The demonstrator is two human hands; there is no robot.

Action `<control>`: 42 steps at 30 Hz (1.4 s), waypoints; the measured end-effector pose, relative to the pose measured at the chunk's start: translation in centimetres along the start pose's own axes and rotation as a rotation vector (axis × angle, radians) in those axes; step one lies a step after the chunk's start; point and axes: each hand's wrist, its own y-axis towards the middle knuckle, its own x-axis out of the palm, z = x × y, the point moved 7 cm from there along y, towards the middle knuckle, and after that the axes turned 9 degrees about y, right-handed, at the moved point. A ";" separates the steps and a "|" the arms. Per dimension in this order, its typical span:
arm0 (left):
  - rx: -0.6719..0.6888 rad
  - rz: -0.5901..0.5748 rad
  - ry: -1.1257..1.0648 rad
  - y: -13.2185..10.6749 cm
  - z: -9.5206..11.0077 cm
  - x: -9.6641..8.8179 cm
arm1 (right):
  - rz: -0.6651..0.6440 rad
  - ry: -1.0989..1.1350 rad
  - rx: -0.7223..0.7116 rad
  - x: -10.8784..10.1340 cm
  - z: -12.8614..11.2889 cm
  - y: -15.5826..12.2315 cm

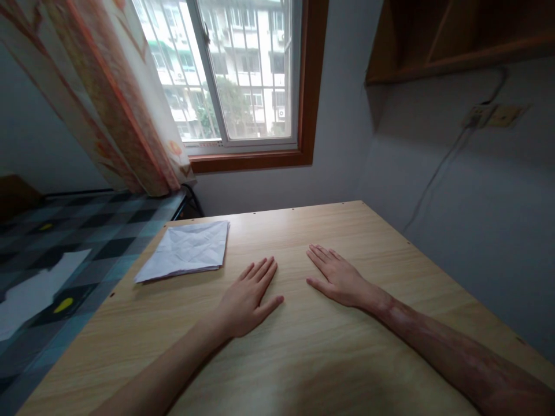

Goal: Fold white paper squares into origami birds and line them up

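Note:
My left hand (247, 300) lies palm down on the light wooden table (269, 370), its fingers stretched out and its thumb apart. Flat on the same tabletop rests my right hand (336, 277), fingers extended and thumb pointing left. Neither hand holds anything, and a gap of bare wood separates them. Beyond my left hand, near the table's far left corner, is a stack of creased white paper (186, 249). The left hand is nearest to this stack but does not touch it.
Left of the table is a bed with a checked cover (104, 254), with a white sheet of paper (47, 289) on it. Behind stand a curtain (117, 98) and a barred window (251, 75). A wooden shelf (468, 55) and a wall socket (498, 115) with a cable are at right.

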 end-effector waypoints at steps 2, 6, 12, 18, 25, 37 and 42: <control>0.007 0.016 0.006 0.0 0.0 -0.1 | 0.008 0.004 -0.010 0.0 0.0 -0.1; 0.015 0.028 0.009 -0.1 0.0 -0.1 | 0.017 0.007 -0.015 0.0 0.0 -0.1; 0.005 0.018 -0.002 0.0 -0.1 0.0 | 0.002 -0.003 -0.010 -0.1 -0.1 -0.1; 0.006 0.019 -0.051 0.0 -0.1 -0.5 | 0.014 0.010 -0.025 -0.2 -0.2 -0.1; -0.125 0.064 -0.265 0.1 -4.9 -5.5 | 0.073 0.076 -0.005 -0.9 0.3 -0.2; -0.446 -0.120 0.011 -8.1 -25.5 -6.8 | 0.087 0.103 0.012 -1.0 0.4 -0.2; -0.526 -0.177 -0.129 -9.0 -25.7 -6.7 | 0.079 0.099 0.015 -1.0 0.4 -0.2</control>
